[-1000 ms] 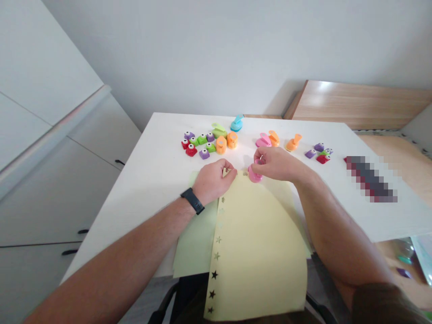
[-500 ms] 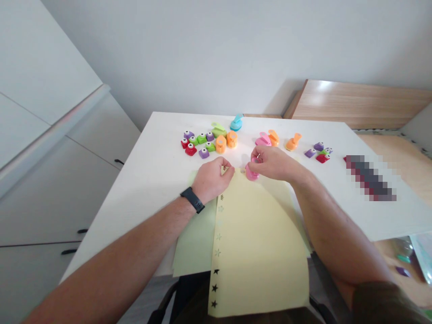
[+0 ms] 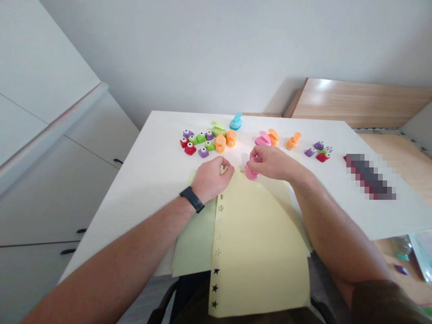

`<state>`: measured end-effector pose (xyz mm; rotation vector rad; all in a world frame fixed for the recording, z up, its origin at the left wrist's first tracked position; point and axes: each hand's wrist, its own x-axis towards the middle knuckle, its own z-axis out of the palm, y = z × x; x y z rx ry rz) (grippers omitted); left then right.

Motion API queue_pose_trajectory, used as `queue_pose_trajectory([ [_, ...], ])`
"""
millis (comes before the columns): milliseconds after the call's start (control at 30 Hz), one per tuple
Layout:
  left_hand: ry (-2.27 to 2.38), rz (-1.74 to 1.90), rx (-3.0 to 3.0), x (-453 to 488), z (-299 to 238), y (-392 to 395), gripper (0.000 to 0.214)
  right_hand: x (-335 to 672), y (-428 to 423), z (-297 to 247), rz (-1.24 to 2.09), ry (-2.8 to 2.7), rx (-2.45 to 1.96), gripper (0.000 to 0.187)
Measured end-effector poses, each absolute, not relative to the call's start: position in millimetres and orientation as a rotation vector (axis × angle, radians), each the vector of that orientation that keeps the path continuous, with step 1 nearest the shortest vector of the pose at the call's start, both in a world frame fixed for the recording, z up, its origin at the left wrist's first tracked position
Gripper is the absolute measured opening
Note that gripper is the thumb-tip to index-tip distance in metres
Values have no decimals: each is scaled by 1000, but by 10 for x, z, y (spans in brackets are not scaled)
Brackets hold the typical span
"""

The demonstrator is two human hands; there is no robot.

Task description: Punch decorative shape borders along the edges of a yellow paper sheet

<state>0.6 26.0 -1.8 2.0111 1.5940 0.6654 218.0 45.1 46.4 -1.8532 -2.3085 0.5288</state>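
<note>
A pale yellow sheet of paper [image 3: 261, 238] reaches from the table over its front edge, with star, flower and crown shapes cut along its left side. My left hand [image 3: 214, 177] pinches the sheet's far left corner between thumb and fingers. Just right of it, my right hand [image 3: 270, 162] is closed on a pink craft punch [image 3: 251, 173] at the far edge of the paper. Part of the punch is hidden under my fingers. Beneath the yellow sheet lies more pale green paper [image 3: 194, 245].
Several small punches [image 3: 190, 149] in red, green and purple stand at the back left, near orange punches [image 3: 220, 143] and a blue punch [image 3: 236, 122]. Pink [image 3: 263, 138] and orange punches [image 3: 293, 141] sit behind my right hand. Farther right lies a small group [image 3: 323, 157]; a blurred dark object [image 3: 369, 176] is beyond.
Both hands keep almost the same place and grip. The view has shifted very slightly, and the paper's far edge at the pink punch looks a little different.
</note>
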Motion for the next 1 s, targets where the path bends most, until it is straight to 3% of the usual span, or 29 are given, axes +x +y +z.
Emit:
queue_pose_trajectory([
  [233, 1589, 674, 2001, 7, -34, 265, 25, 2168, 438, 471, 515, -2322, -1845, 17],
  [467, 1575, 674, 1990, 5, -29, 259, 25, 2149, 447, 454, 435, -2227, -1886, 45],
  [700, 1579, 653, 2004, 4, -9, 259, 26, 2085, 498, 362, 246, -2187, -1953, 55],
  [1000, 1568, 680, 2019, 2, -27, 264, 26, 2063, 479, 334, 249, -2289, -1797, 52],
])
